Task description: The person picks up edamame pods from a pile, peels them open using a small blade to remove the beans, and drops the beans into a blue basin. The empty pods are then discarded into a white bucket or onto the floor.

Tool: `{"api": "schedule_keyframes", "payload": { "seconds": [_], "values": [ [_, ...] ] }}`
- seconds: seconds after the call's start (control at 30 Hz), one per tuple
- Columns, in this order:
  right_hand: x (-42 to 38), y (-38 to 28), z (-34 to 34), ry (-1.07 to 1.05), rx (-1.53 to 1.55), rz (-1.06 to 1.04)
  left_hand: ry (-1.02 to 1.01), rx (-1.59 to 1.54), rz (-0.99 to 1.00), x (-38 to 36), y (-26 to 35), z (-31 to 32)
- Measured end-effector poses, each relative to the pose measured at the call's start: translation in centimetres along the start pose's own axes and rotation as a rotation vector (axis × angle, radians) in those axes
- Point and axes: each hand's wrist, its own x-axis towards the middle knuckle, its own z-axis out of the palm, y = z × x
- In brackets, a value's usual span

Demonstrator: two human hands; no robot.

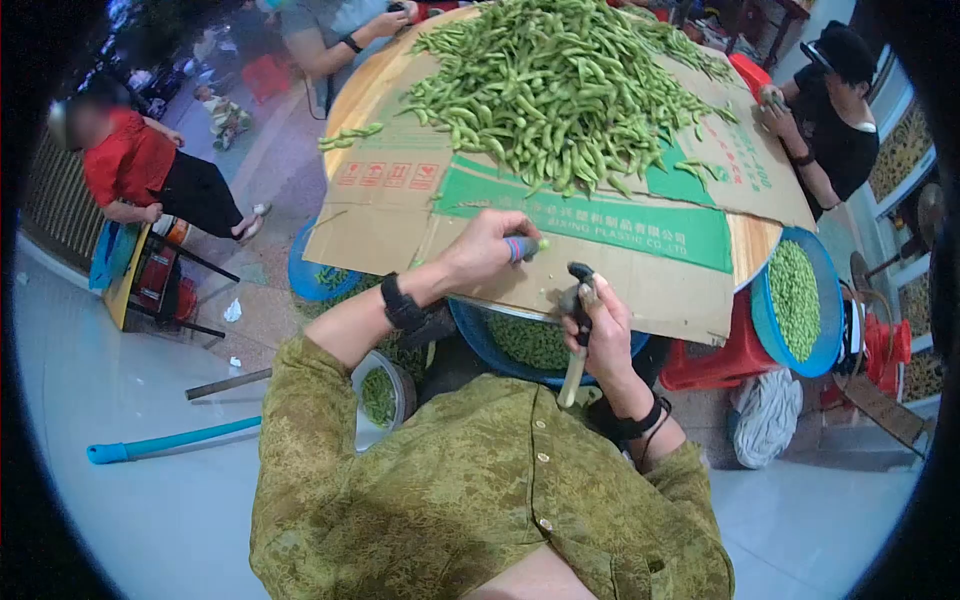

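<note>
My left hand (490, 248) is pinched over the near edge of the cardboard (390, 228), with a small green bean (543, 244) at its fingertips. A blue and pink wrap is around one of its fingers. To its right, my right hand (608, 330) is closed around a tool with a pale handle (572, 380) pointing down toward my shirt. Dark material covers a fingertip of that hand; the tool's working end is hidden. Below both hands, a blue basin (468, 325) holds shelled green beans (530, 342). Beyond them rises a large heap of green bean pods (550, 95).
A blue basin of shelled beans (795, 300) sits to the right by a red container (705, 350). At lower left are a bucket of pods (378, 398) and a blue pole (180, 445). People work at the table's far left and right (835, 110); another person (130, 165) stands at left.
</note>
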Motion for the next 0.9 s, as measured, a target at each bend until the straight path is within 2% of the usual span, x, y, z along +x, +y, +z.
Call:
{"api": "schedule_keyframes", "payload": {
  "seconds": [0.03, 0.07, 0.17, 0.23, 0.3, 0.43, 0.5, 0.73, 0.83, 0.9],
  "values": [
    [0.1, 0.2, -0.2, 0.016, -0.004, 0.007, -0.097, -0.203, 0.005, -0.8, 0.7, 0.6],
    [0.2, 0.5, -0.5, 0.006, 0.033, 0.051, -0.149, -0.342, -0.084, -1.7, 1.7, 1.2],
    [-0.1, 0.8, -0.5, -0.027, 0.080, 0.059, -0.125, -0.413, -0.115, -2.5, 0.6, 3.0],
    [-0.4, 1.0, -0.4, -0.097, 0.080, 0.144, -0.135, -0.391, -0.099, -2.7, 0.3, 3.7],
    [-0.5, 1.4, -0.8, -0.124, 0.080, 0.142, -0.068, -0.398, 0.050, -2.7, -0.5, 4.7],
    [-0.7, 1.6, -1.0, -0.134, 0.158, 0.153, -0.063, -0.424, -0.013, -3.2, 0.0, 5.0],
    [-0.7, 1.4, -0.8, -0.137, 0.179, 0.156, 0.052, -0.287, 0.115, -3.4, 0.1, 5.3],
    [-0.8, 1.4, -0.7, -0.107, 0.108, 0.103, 0.144, -0.183, 0.220, -4.1, 0.0, 5.6],
    [-0.8, 1.2, -0.6, -0.097, 0.077, 0.073, 0.079, -0.286, 0.161, -3.9, -0.3, 5.4],
    [-0.7, 1.2, -0.6, -0.087, 0.068, 0.067, 0.004, -0.771, -0.069, -3.7, 0.0, 5.4]
  ]
}}
